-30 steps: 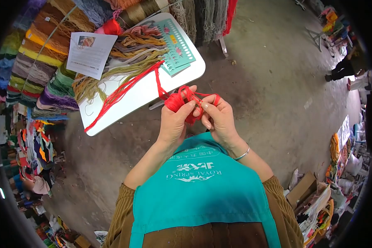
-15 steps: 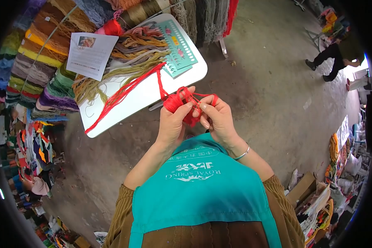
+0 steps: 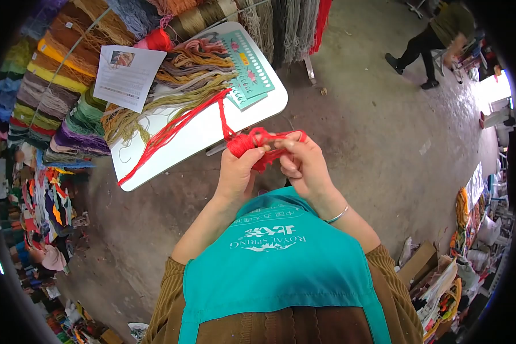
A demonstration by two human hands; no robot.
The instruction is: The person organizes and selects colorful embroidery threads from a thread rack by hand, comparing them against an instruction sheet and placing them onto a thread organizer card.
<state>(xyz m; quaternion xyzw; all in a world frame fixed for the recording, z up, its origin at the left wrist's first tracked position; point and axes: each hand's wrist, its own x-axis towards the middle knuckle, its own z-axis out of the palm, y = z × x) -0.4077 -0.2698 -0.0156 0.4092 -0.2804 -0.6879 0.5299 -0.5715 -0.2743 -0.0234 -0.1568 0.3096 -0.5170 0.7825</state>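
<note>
A bundle of red yarn is gripped in my left hand, the thumb pressed on its front. Close beside it, my right hand pinches red strands that stretch across from the bundle, with a loop over its fingers. The exact knotting between the fingertips is too small to make out. From the bundle a red strand runs up to the white table, where a long red hank lies slantwise, its lower end at the table's corner.
Multicoloured yarn hanks, a printed sheet and green cards lie on the table. Yarn racks stand behind and left. A person walks at the upper right. Cardboard and cloth piles are at the lower right.
My right hand has shifted slightly right, drawing the red strands out from the bundle. My left hand stays nearly still. The other person has moved leftward and up in view.
</note>
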